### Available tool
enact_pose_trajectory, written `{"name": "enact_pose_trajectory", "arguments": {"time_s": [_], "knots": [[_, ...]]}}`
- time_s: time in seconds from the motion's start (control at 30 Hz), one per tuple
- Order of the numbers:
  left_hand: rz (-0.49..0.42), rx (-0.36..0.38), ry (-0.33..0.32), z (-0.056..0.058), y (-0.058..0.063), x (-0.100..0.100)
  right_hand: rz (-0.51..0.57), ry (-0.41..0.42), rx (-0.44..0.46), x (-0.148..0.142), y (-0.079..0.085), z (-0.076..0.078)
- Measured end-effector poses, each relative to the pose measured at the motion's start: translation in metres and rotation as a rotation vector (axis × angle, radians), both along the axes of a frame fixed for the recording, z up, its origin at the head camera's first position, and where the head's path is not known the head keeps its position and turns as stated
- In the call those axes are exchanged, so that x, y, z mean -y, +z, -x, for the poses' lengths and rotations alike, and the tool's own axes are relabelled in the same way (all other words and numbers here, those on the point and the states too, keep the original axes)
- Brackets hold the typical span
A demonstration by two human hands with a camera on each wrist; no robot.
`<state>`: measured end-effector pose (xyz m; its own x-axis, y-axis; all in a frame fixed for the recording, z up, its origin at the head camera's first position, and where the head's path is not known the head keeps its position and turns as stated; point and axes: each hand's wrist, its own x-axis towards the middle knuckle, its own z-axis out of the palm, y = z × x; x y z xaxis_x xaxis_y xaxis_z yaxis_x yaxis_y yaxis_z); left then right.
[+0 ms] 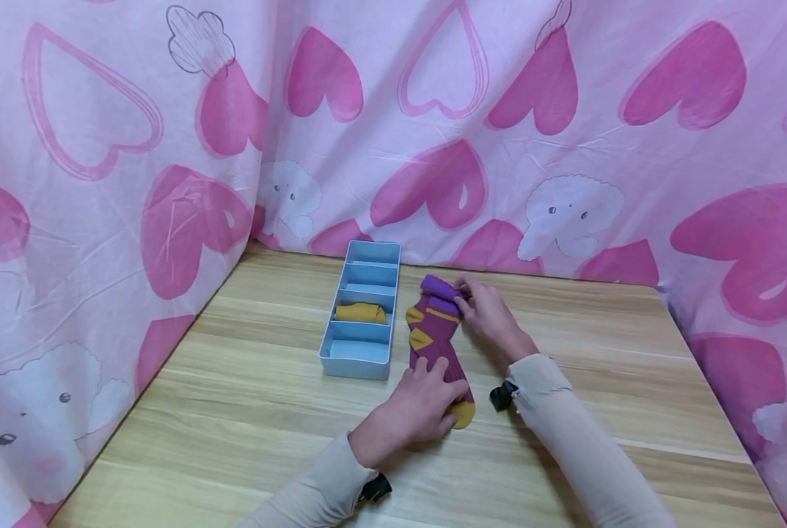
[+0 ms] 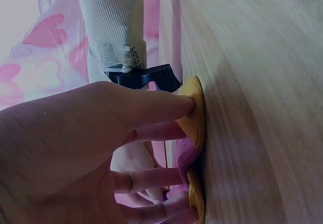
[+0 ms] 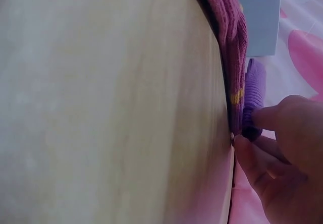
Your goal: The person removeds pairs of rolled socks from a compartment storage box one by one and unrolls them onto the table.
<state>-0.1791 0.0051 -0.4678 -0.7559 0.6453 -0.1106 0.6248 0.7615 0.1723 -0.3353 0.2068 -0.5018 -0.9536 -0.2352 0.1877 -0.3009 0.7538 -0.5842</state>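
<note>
A pair of maroon socks (image 1: 442, 350) with yellow heels and toes lies flat on the wooden table, one partly over the other. Their purple cuff (image 1: 438, 286) is turned over at the far end. My right hand (image 1: 492, 315) pinches the right edge of that cuff between thumb and fingers, which the right wrist view also shows at the purple knit (image 3: 255, 85). Near the toe end, my left hand (image 1: 419, 402) rests on the socks with spread fingers. In the left wrist view its thumb presses the yellow toe (image 2: 197, 115).
Left of the socks stands a blue divided box (image 1: 356, 369) with several compartments. A folded yellow bundle (image 1: 360, 314) sits in one of them. Pink heart-patterned curtains (image 1: 426, 183) hang along the table's back and sides. Each wrist wears a black clip (image 1: 502, 396).
</note>
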Motion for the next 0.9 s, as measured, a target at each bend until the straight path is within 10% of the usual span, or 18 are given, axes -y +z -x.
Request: {"name": "enact_pose_trajectory", "arguments": {"time_s": [0.4, 0.9], "knots": [[-0.001, 0.032, 0.006, 0.0, 0.0, 0.0, -0.043, -0.018, -0.037, 0.002, 0.004, 0.01], [0.004, 0.046, 0.016, 0.001, 0.001, 0.0, -0.088, -0.229, -0.018, -0.005, 0.0, 0.008]]}}
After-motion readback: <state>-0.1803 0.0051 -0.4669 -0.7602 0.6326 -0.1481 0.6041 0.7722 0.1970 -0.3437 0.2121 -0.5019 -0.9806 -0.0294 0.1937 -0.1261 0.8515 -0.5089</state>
